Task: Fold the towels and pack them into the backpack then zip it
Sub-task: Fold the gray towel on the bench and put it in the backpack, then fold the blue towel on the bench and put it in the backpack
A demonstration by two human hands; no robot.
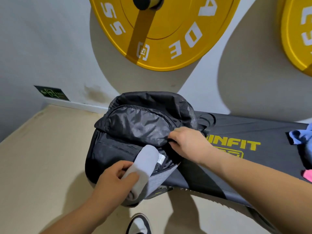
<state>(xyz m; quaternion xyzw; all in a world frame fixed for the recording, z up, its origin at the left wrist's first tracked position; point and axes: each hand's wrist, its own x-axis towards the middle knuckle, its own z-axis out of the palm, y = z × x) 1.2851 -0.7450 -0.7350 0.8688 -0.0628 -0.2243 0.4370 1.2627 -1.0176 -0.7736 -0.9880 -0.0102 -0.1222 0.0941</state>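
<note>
My left hand (114, 179) grips the folded towel (145, 162). Its long axis points up and right, with the front end already inside the open backpack (135, 125). My right hand (189, 144) pinches the edge of the opening and lifts it.

Gym, prob. Yellow weight plates (162, 53) w/ white lettering on wall (50, 39). Black padded bench (253, 130) w/ yellow brand print
</note>
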